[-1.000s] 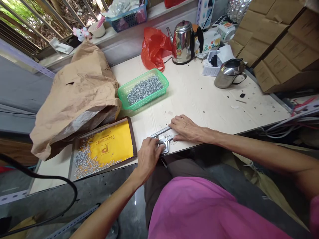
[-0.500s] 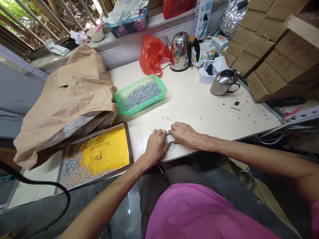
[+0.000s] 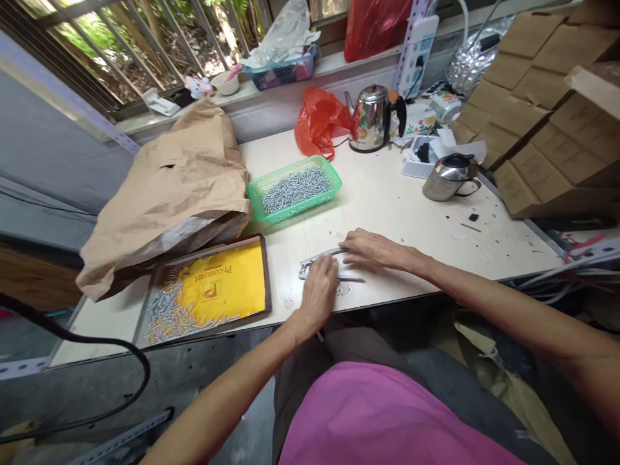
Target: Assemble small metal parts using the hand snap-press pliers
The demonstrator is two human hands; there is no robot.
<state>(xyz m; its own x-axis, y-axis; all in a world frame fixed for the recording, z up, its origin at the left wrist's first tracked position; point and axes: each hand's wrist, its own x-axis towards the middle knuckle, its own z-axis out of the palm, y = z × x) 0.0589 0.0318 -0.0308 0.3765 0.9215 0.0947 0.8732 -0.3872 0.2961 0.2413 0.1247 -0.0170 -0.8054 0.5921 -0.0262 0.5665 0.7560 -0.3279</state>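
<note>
A grey metal plier-like hand tool [image 3: 306, 266] lies on the white table near its front edge. Its handles are spread apart and point right; its exact kind is hard to make out. My left hand [image 3: 320, 289] lies over the middle of the tool, fingers curled onto it and hiding part of it. At the end of the upper handle, my right hand [image 3: 372, 248] has its fingertips and thumb closed around the metal. The lower handle [image 3: 352, 278] sticks out beyond my left hand.
Left of my hands, a shallow tray [image 3: 267, 274] with a yellow sheet holds loose metal pins. Behind it are a brown paper bag [image 3: 169, 187] and a green basket [image 3: 334, 169] of small metal pieces. A kettle [image 3: 371, 119], metal jug [image 3: 443, 179] and cardboard boxes [image 3: 547, 135] stand farther right.
The tool's handles have come apart, where earlier it was mostly covered by both hands. My right hand has shifted away from my left. The view has swung left.
</note>
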